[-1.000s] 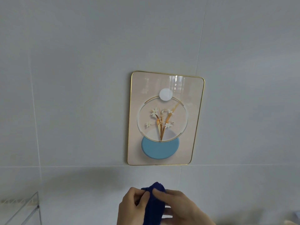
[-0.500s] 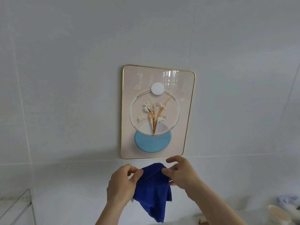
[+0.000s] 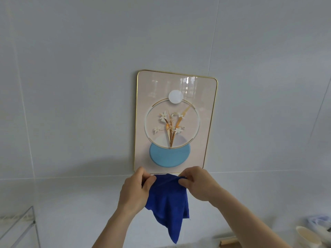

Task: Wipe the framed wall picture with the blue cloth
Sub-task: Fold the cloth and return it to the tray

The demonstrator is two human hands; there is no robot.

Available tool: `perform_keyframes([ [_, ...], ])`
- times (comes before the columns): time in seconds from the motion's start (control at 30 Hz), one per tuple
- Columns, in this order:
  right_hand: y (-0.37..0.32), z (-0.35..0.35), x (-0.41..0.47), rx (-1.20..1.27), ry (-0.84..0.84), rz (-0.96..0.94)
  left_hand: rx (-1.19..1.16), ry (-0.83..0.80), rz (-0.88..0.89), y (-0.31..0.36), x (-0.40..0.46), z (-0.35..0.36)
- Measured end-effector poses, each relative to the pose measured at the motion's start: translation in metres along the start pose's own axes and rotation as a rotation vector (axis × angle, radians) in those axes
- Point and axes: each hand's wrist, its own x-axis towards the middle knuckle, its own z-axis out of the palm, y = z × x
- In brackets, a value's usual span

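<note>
The framed wall picture [image 3: 174,120] hangs on a pale tiled wall, with a thin gold frame, white flowers in a ring and a light blue disc. Just below its bottom edge, the blue cloth [image 3: 168,203] hangs down, stretched between both hands. My left hand [image 3: 135,191] pinches the cloth's top left corner. My right hand [image 3: 198,183] pinches the top right corner. Both hands' knuckles overlap the frame's lower edge in the image; whether they touch it cannot be told.
A clear glass or wire shelf [image 3: 19,228] juts out at the lower left. At the lower right stand a cream cup [image 3: 308,238], a pale bluish item [image 3: 320,221] and a wooden piece [image 3: 228,241].
Both hands have risen with the cloth from the bottom of view up to the picture's lower edge. The cloth went from bunched to spread and hanging between the hands.
</note>
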Motion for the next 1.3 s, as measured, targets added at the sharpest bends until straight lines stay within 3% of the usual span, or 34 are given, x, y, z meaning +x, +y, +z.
perform_keyframes([
  [0.2, 0.004, -0.002, 0.008, 0.002, 0.117, -0.042, -0.034, 0.032, 0.027, 0.009, 0.001, -0.006],
  [0.6, 0.039, -0.016, 0.004, -0.036, 0.177, -0.016, 0.133, -0.107, 0.143, 0.016, 0.011, 0.025],
  [1.3, 0.253, -0.085, 0.002, 0.013, 0.141, 0.119, 0.187, -0.254, 0.112, 0.085, 0.02, 0.236],
])
